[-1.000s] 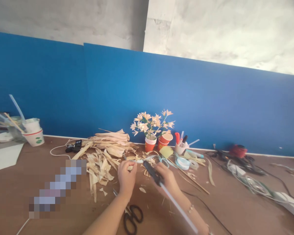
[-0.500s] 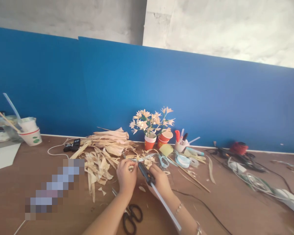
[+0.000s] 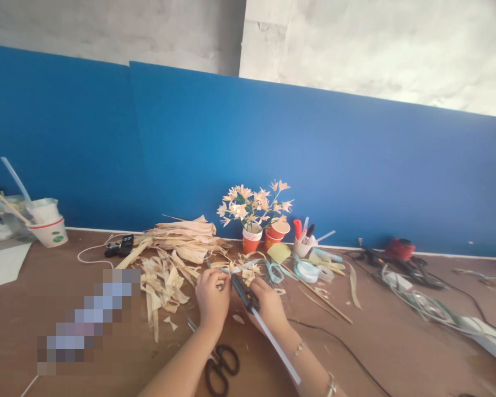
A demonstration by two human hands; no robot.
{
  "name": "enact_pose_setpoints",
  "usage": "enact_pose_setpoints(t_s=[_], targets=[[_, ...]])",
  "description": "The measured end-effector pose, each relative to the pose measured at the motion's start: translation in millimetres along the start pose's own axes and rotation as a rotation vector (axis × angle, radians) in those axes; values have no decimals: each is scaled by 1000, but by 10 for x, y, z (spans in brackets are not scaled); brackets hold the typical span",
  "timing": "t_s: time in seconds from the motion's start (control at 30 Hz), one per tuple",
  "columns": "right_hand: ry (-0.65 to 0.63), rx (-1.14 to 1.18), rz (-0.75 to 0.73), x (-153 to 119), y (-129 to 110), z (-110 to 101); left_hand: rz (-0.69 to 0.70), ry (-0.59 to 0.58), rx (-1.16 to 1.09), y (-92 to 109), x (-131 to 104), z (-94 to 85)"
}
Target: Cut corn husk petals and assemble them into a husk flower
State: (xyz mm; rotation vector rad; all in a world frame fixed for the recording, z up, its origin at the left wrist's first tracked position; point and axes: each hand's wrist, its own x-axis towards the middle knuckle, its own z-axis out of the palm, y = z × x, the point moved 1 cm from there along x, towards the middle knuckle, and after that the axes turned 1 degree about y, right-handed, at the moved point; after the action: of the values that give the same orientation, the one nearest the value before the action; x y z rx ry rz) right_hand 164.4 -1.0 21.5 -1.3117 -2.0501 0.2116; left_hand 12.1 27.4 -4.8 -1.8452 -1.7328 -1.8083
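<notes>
My right hand (image 3: 269, 306) is wrapped round a black hot glue gun (image 3: 243, 291). A long whitish glue stick (image 3: 278, 348) sticks out of its back end, over my right forearm. The gun's front end is close to the fingertips of my left hand (image 3: 212, 300). Those fingers are pinched together on a small pale husk flower (image 3: 231, 267), partly hidden by the hand and gun. Scissors (image 3: 222, 365) with black handles lie below, partly under my left forearm. Dry corn husk pieces (image 3: 165, 284) are heaped to the left of my hands.
Behind my hands, pale flowers (image 3: 256, 201) stand in orange paper cups (image 3: 252, 242). A cup of pens (image 3: 301, 247), tape rolls (image 3: 306, 271) and a thin stick (image 3: 326, 302) lie to the right. Cables and a power strip (image 3: 485, 337) occupy the far right; a blurred patch (image 3: 89, 320) covers something left.
The whole view has shifted very slightly to the left. Both hands keep nearly the same pose, with the glue gun held at the left fingertips.
</notes>
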Motion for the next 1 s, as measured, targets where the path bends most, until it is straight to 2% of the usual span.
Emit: enact_pose_setpoints(t_s=[1.0], targets=[[5,3,-11,8,-51,-21,-14,-15,-32,14,1,-15]])
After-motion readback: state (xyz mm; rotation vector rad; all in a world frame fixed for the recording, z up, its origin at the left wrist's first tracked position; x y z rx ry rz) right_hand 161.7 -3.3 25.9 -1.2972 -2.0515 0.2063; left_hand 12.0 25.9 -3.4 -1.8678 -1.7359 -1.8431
